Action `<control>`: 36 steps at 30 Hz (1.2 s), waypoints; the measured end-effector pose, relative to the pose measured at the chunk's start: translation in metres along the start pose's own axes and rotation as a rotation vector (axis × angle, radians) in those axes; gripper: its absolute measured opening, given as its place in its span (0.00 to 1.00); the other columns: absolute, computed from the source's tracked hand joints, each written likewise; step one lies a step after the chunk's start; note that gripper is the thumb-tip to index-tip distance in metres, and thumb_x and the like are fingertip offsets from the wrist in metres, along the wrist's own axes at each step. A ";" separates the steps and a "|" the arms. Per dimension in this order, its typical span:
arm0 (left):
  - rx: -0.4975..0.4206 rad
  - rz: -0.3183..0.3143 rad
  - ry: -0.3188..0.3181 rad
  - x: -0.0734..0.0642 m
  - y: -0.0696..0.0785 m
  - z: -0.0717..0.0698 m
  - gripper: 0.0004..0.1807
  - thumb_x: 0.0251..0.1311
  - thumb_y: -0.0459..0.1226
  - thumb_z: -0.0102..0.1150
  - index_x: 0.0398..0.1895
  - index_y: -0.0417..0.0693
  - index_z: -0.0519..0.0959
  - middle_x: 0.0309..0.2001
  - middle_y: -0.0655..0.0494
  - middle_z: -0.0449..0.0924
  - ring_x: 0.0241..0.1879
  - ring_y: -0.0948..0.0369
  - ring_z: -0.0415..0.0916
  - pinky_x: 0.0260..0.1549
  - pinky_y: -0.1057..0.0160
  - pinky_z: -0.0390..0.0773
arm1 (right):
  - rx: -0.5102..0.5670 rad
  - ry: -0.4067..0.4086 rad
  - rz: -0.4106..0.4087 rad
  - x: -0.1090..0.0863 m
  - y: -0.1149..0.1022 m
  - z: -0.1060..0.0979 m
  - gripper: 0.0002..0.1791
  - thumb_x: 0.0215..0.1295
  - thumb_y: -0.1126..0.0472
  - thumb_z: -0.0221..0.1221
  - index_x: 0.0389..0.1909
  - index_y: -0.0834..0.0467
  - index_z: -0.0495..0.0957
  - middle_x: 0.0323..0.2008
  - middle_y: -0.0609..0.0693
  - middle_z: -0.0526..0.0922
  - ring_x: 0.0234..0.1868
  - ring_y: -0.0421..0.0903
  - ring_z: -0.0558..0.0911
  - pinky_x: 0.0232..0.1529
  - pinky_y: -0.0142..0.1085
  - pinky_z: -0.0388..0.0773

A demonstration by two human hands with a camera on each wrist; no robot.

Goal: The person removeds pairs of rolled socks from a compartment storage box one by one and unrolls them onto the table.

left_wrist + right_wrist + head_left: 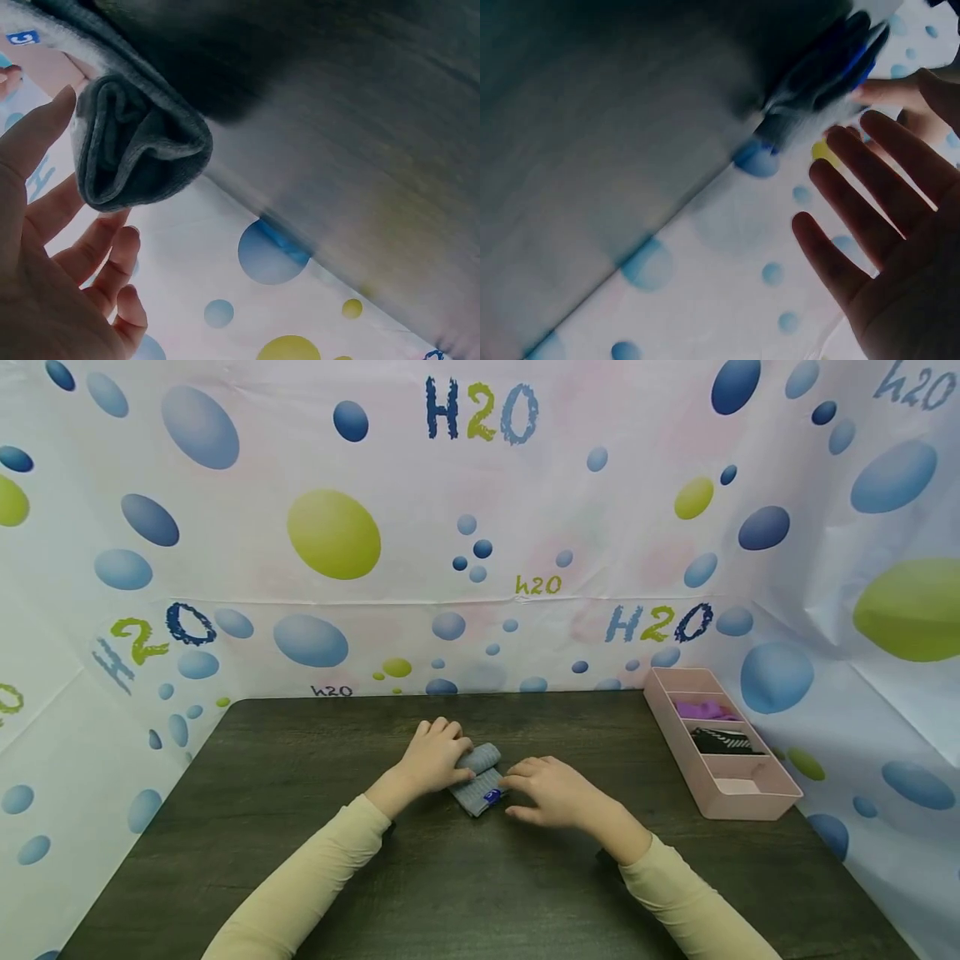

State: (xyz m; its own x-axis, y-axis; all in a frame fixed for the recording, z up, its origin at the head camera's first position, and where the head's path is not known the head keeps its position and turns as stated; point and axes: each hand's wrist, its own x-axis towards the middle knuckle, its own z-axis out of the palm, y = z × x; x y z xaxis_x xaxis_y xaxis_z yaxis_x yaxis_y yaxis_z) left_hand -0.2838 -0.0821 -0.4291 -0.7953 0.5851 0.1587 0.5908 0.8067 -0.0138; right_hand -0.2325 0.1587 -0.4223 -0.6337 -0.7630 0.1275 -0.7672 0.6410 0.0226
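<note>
A grey ribbed sock [474,793] with a blue label lies on the dark table, its far end rolled up. At the roll's left side is my left hand [433,758], thumb on the near side and fingers over the far side. The left wrist view shows the coiled end of the sock [142,154] between thumb and fingers of that hand [67,262]. Just right of the label hovers my right hand [558,793], fingers apart and holding nothing. In the right wrist view the fingers of the right hand [900,240] are spread and nearly straight.
At the table's right edge stands a pink divided box [678,756]. Purple cloth [705,710] lies in its back compartment, a black-and-white striped fabric item [723,742] in the middle one. A printed sheet [480,635] hangs behind the dark table [300,752].
</note>
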 end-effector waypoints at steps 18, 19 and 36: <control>0.082 0.241 0.127 0.010 -0.010 0.010 0.19 0.53 0.47 0.71 0.47 0.56 0.79 0.47 0.56 0.76 0.45 0.56 0.71 0.42 0.56 0.66 | 0.072 -0.271 0.071 0.014 -0.024 0.012 0.32 0.65 0.44 0.60 0.67 0.51 0.70 0.66 0.52 0.74 0.65 0.50 0.75 0.60 0.49 0.74; 0.081 0.256 0.127 0.011 -0.011 0.011 0.18 0.54 0.46 0.70 0.47 0.56 0.79 0.47 0.56 0.76 0.45 0.56 0.72 0.42 0.56 0.67 | 0.069 -0.270 0.071 0.015 -0.025 0.012 0.32 0.65 0.44 0.60 0.67 0.51 0.71 0.66 0.52 0.74 0.65 0.50 0.75 0.60 0.48 0.75; 0.185 0.267 0.062 0.039 -0.018 0.027 0.24 0.57 0.48 0.66 0.54 0.54 0.71 0.47 0.57 0.77 0.44 0.57 0.74 0.38 0.58 0.65 | 0.030 -0.253 0.088 0.017 -0.035 0.011 0.29 0.65 0.46 0.61 0.65 0.52 0.74 0.64 0.52 0.76 0.63 0.50 0.77 0.61 0.44 0.75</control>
State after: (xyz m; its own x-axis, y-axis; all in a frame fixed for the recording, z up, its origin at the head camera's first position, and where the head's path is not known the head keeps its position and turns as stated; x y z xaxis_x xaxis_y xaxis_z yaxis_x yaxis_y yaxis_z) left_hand -0.3290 -0.0714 -0.4493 -0.6023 0.7766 0.1850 0.7383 0.6300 -0.2409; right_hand -0.2174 0.1224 -0.4321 -0.6996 -0.7036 -0.1244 -0.7084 0.7058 -0.0080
